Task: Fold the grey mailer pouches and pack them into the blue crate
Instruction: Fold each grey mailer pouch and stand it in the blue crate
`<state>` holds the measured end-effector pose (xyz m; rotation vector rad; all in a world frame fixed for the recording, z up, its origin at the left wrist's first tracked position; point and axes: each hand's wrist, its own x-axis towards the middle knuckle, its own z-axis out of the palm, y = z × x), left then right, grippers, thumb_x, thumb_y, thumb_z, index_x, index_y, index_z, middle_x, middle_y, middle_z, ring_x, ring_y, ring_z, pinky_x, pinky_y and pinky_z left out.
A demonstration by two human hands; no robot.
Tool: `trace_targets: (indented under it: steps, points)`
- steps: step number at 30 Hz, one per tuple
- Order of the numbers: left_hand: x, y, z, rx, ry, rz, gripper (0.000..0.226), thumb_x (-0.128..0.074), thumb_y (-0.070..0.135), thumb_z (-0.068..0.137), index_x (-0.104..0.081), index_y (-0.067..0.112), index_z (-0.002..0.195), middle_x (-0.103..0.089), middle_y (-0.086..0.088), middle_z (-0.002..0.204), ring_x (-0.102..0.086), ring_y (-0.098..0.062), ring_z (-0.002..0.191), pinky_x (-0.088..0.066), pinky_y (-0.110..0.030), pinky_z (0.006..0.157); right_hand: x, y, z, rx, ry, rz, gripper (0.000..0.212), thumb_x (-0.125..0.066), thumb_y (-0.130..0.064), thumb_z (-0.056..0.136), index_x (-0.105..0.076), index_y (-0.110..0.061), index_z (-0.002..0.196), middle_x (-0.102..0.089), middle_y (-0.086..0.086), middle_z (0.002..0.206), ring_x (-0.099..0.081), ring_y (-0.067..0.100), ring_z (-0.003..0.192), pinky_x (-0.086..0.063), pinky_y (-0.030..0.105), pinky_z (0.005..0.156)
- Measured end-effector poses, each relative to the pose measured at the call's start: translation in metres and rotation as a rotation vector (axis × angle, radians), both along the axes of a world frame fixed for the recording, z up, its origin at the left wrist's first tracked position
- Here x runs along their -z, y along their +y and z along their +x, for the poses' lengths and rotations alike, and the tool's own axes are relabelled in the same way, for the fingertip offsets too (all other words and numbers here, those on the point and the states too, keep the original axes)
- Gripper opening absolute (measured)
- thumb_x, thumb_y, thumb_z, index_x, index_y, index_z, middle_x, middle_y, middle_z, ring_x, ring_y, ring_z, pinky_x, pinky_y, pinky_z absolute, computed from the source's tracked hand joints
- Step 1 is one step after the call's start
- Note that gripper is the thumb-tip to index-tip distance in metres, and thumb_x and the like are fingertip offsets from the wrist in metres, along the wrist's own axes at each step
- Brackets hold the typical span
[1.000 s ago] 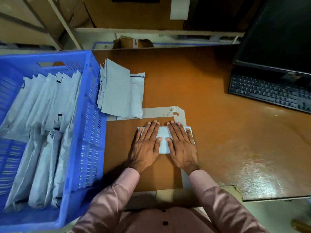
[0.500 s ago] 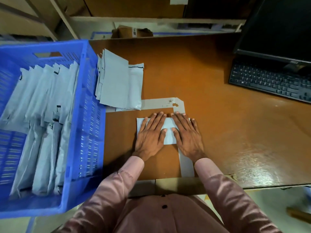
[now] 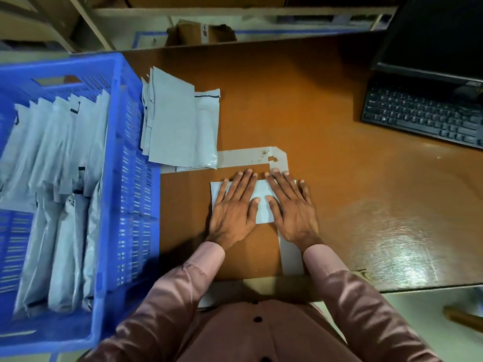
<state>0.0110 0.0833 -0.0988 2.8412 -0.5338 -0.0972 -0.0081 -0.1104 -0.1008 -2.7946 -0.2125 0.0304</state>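
A folded grey mailer pouch lies flat on the brown desk in front of me. My left hand presses on its left half with straight, spread fingers. My right hand presses its right half the same way, covering its right edge. A loose stack of unfolded grey pouches lies beyond my hands, beside the crate. The blue crate stands at the left and holds several folded pouches standing in rows.
A black keyboard and a dark monitor occupy the right rear of the desk. Pale tape strips mark a corner on the desk around my hands. A small cardboard box sits behind the desk's far edge.
My hands stay flat on the pouch; they have spread slightly apart, the left sliding a little left. The camera view has shifted.
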Motion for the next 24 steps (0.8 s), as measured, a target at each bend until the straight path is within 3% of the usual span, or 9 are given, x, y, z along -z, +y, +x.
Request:
trace_targets:
  steps: [11,24]
  points:
    - [-0.007,0.006,-0.004,0.097,0.001,-0.053,0.06,-0.029,0.036,0.109,-0.017,0.021,0.166,-0.013,0.006,0.172,-0.005,-0.012,0.16,-0.005,-0.045,0.13,-0.002,-0.009,-0.012,0.101,-0.039,0.078,0.055,-0.019,-0.043,0.111,-0.026,-0.027,0.163,-0.028,-0.006,0.169,-0.011,0.013,0.159,-0.016,0.051,0.128]
    - [0.001,-0.008,-0.005,0.097,-0.017,-0.005,0.063,-0.03,0.047,0.11,-0.014,0.023,0.166,-0.01,0.008,0.173,-0.001,-0.01,0.159,-0.001,-0.048,0.129,0.003,-0.012,-0.012,0.102,-0.037,0.034,0.054,-0.025,-0.041,0.111,-0.031,-0.027,0.162,-0.025,-0.009,0.169,-0.009,0.015,0.16,-0.013,0.051,0.128]
